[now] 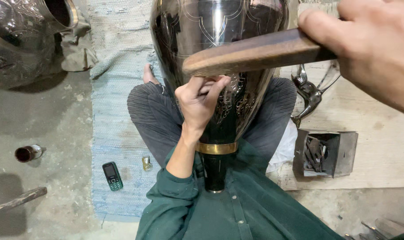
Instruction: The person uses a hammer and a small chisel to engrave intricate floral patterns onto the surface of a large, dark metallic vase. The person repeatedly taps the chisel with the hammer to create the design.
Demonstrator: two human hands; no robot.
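Concrete floor at far left, with a second dark metal pot, a small cup, a wooden stick and a phone on the pale blue mat. Dark vase lies neck-down between my knees; engraved lines cover part of its body, the rest looks plain. My left hand pinches a small tool against it. My right hand is closed around a wooden mallet over the vase. Metal box of bits at right.
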